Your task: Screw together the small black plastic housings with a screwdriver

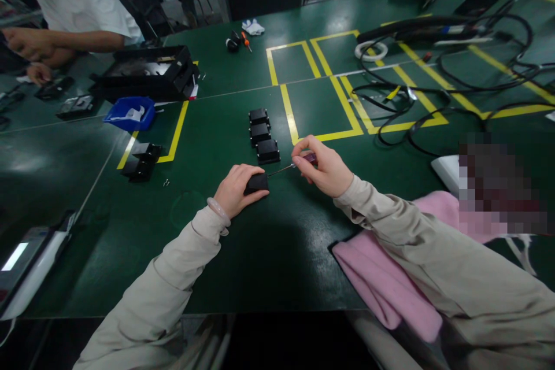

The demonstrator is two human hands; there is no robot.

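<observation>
My left hand point(237, 189) is closed around a small black block point(257, 184) on the green table point(295, 254), fingers on top and thumb along the near side. In my right hand point(323, 167) is a screwdriver point(281, 171), held by its dark red handle. Its thin shaft points left, and the tip meets or nearly meets the right side of the block; exact contact is too small to tell. Just beyond the block, three similar black blocks point(267, 151) stand in a row running away from me.
At the left are more black blocks point(139, 169), tiny screws point(166, 182), a blue tray point(130, 113) and a black housing point(151, 72). Another person's arm point(87, 40) rests farther left. Pink cloth point(385, 277) lies under my right forearm; black cables point(433, 87) spread at the right.
</observation>
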